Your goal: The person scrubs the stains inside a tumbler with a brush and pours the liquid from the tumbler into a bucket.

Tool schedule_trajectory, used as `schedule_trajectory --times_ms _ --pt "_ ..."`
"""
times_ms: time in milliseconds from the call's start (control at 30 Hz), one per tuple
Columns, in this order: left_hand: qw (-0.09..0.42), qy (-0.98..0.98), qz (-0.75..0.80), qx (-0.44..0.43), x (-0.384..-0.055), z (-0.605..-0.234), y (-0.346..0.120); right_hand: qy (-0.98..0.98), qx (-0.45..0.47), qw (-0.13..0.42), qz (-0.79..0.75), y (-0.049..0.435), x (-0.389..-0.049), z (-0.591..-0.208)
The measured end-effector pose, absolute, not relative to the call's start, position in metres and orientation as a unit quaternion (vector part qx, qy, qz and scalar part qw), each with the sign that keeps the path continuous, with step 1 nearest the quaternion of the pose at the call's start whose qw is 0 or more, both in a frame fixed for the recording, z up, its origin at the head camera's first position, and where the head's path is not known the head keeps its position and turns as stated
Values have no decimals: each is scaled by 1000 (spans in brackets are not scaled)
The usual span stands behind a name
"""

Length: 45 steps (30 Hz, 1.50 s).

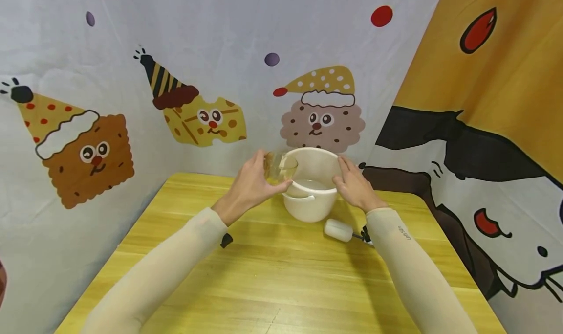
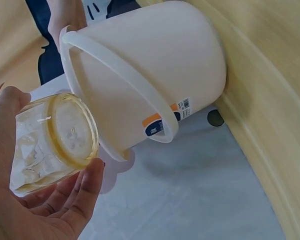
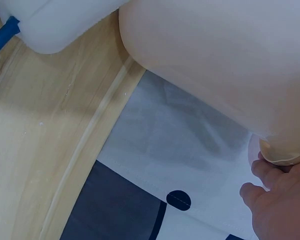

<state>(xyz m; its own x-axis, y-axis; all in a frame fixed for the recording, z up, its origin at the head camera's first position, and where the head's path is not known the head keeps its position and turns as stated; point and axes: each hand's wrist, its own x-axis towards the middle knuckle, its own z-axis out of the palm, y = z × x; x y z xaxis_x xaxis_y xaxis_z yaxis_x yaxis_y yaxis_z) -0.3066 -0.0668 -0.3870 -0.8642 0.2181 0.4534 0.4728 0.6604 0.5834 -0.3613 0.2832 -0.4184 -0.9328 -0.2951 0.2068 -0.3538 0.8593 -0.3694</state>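
My left hand point(image 1: 251, 183) holds a clear, amber-tinted glass cup point(image 2: 65, 137) between thumb and fingers. The cup lies tilted on its side, its mouth end over the left rim of a white plastic bucket point(image 1: 309, 211). In the left wrist view, its round base faces the camera. Upright on the table, the bucket has a white handle point(image 2: 125, 75) hanging against its side and shallow liquid inside. My right hand point(image 1: 355, 185) grips the bucket's right rim, fingertips hooked at the edge in the right wrist view point(image 3: 285, 195).
A brush with a white sponge-like head point(image 1: 338, 230) lies on the wooden table point(image 1: 264, 275) right of the bucket, its handle partly behind the right forearm. A printed cloth point(image 1: 220, 45) hangs behind the table. A small dark object point(image 1: 226, 240) sits beside the left wrist.
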Motion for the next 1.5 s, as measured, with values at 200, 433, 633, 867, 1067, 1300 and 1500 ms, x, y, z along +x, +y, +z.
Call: schedule_trajectory --times_ms 200,433,633,867,1067,1300,1500 --pt "172 -893 -370 -191 -300 -393 -72 -961 167 72 207 284 -361 -418" --pt "167 -892 -375 -188 -294 -403 -80 -961 167 73 206 285 -361 -419" --pt "152 -896 -376 -179 -285 -412 -86 -961 168 74 206 284 -361 -419" --pt "147 -894 -380 -187 -277 -424 -93 -961 166 69 208 284 -361 -418" --pt "143 -892 -385 -187 -271 -434 -95 -961 169 70 207 283 -361 -418" --pt "127 -897 -381 -185 -264 -448 -94 -962 165 63 208 283 -362 -419" --pt "124 -898 -376 -192 -259 -455 -94 -962 163 62 208 283 -362 -418"
